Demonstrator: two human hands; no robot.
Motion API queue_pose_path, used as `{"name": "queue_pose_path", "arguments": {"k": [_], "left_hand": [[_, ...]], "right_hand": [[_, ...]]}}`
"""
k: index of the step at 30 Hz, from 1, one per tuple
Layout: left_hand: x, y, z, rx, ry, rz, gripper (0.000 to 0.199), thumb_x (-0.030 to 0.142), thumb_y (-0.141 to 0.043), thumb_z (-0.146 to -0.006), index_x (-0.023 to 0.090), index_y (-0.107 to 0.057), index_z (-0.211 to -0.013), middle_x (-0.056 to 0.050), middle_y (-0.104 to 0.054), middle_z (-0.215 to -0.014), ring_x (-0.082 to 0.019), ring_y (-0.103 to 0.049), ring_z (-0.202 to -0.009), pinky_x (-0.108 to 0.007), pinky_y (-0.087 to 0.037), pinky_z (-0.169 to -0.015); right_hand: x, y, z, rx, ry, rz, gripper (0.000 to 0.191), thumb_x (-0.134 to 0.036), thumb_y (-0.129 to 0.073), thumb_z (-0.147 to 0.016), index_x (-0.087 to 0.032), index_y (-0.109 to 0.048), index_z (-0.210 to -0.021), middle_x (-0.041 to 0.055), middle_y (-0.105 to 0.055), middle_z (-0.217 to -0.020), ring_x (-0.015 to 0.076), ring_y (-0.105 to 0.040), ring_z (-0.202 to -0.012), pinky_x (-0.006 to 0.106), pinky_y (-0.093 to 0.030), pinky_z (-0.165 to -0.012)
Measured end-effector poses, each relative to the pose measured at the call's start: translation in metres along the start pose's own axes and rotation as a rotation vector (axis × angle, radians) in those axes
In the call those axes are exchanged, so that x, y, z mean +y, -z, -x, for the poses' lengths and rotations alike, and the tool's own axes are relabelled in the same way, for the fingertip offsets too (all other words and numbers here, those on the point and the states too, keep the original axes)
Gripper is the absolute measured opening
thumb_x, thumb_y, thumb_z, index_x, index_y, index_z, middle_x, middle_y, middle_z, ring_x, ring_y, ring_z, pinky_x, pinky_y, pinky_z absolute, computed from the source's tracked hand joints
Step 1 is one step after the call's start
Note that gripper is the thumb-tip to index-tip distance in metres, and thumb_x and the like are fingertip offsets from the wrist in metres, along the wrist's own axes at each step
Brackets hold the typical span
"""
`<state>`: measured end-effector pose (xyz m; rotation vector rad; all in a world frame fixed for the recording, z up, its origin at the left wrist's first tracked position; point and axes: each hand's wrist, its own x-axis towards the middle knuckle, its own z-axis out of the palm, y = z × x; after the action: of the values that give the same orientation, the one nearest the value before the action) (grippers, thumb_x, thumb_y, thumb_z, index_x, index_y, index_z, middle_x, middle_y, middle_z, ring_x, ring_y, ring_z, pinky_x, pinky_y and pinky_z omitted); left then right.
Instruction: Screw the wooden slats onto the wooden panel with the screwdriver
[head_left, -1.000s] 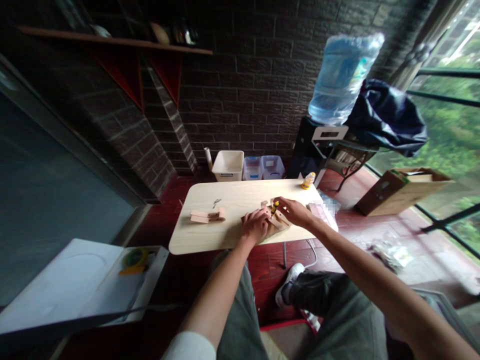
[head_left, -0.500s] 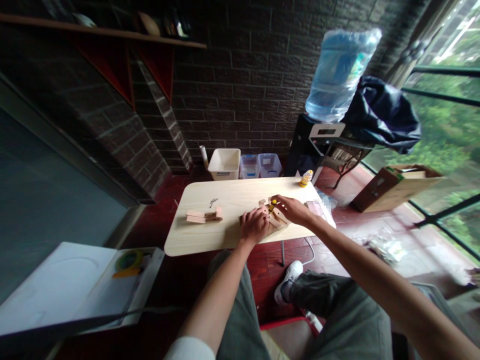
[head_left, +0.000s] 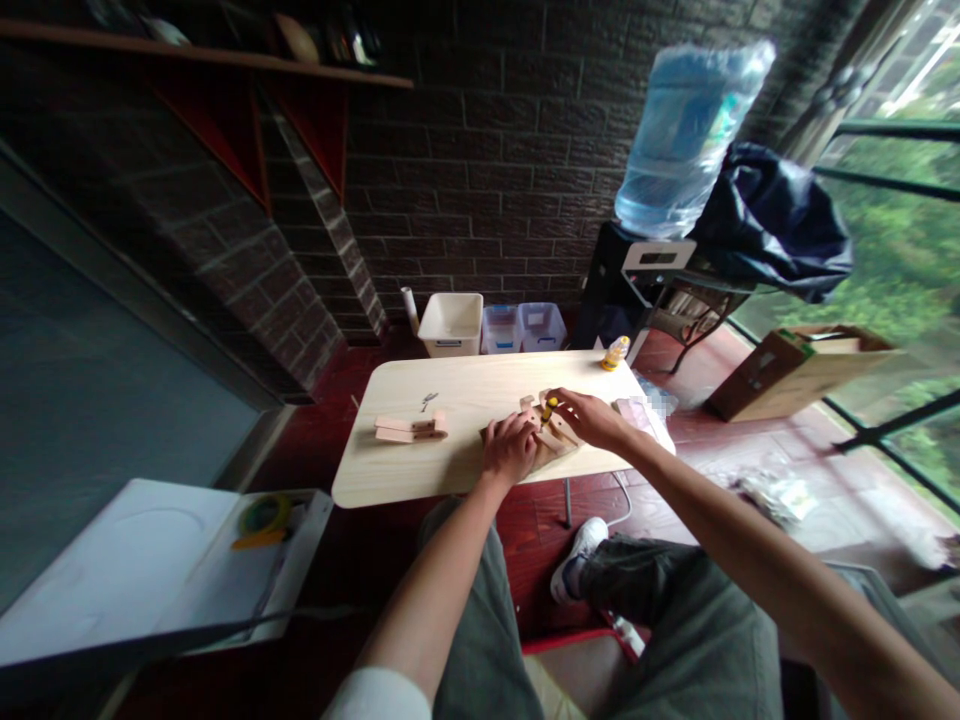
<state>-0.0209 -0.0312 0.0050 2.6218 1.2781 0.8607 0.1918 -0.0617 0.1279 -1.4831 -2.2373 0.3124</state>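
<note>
My right hand [head_left: 589, 415] pinches a small yellow-and-black screwdriver [head_left: 550, 406], its tip pointing down at a wooden assembly [head_left: 553, 438] near the table's front edge. My left hand [head_left: 512, 447] presses on the left part of that assembly, fingers bent over it; the fingertips partly hide what they grip. Further left on the pale wooden table [head_left: 465, 475] lies another group of joined wooden pieces [head_left: 411, 430]. Just behind it are some small dark metal parts [head_left: 428, 401], too small to tell apart.
A yellow-capped bottle [head_left: 615, 353] stands at the table's back right corner. Beyond the table sit a cream bin [head_left: 452, 322] and two clear bins. A water dispenser [head_left: 652, 255] is behind right, and an open white case [head_left: 289, 570] lies left.
The view has shifted slightly. Both hands stay at the same wooden assembly, and the screwdriver remains in my right hand.
</note>
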Motion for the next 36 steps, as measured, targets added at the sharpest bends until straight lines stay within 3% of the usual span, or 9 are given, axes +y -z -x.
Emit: {"name": "queue_pose_path", "arguments": {"k": [8,17,26,31,36], "left_hand": [[0.002,0.000,0.001,0.004,0.026,-0.001,0.024,0.021,-0.058,-0.095,0.032,-0.067,-0.114,0.000,-0.066,-0.147,-0.026,-0.055,-0.140,-0.050,-0.036,-0.117],[0.004,0.004,-0.001,-0.070,0.071,0.041,0.028,0.021,-0.056,-0.095,0.034,-0.066,-0.118,-0.001,-0.063,-0.151,-0.027,-0.051,-0.144,-0.053,-0.032,-0.121],[0.003,0.001,-0.005,-0.113,0.078,0.010,0.027,0.021,-0.054,-0.097,0.032,-0.065,-0.119,-0.002,-0.063,-0.148,-0.026,-0.052,-0.140,-0.050,-0.035,-0.117],[0.001,0.017,-0.018,-0.236,0.110,-0.007,0.026,0.023,-0.056,-0.093,0.033,-0.067,-0.116,-0.003,-0.068,-0.136,-0.029,-0.058,-0.127,-0.051,-0.043,-0.106],[0.008,0.033,-0.013,-0.282,0.129,-0.033,0.034,0.026,-0.059,-0.092,0.037,-0.065,-0.124,-0.003,-0.060,-0.147,-0.034,-0.054,-0.129,-0.052,-0.049,-0.098]], "right_hand": [[0.003,-0.004,0.000,-0.012,0.003,-0.006,0.030,-0.023,-0.052,-0.104,-0.023,-0.060,-0.132,0.0119,-0.077,-0.122,0.0232,-0.075,-0.100,0.032,-0.055,-0.085],[0.000,-0.004,-0.001,0.004,-0.025,-0.017,0.027,-0.025,-0.052,-0.105,-0.022,-0.060,-0.130,0.0114,-0.077,-0.120,0.0229,-0.074,-0.099,0.031,-0.053,-0.086],[0.000,-0.006,0.001,-0.008,-0.085,0.038,0.026,-0.026,-0.051,-0.106,-0.023,-0.057,-0.131,0.0113,-0.076,-0.119,0.0222,-0.074,-0.096,0.029,-0.050,-0.082],[-0.002,-0.004,0.004,0.003,-0.065,0.037,0.027,-0.025,-0.046,-0.107,-0.022,-0.054,-0.132,0.0121,-0.076,-0.120,0.0227,-0.074,-0.096,0.029,-0.050,-0.080],[-0.003,0.004,0.007,0.043,-0.062,0.011,0.026,-0.026,-0.048,-0.105,-0.023,-0.054,-0.131,0.0108,-0.076,-0.117,0.0228,-0.074,-0.092,0.029,-0.050,-0.077]]}}
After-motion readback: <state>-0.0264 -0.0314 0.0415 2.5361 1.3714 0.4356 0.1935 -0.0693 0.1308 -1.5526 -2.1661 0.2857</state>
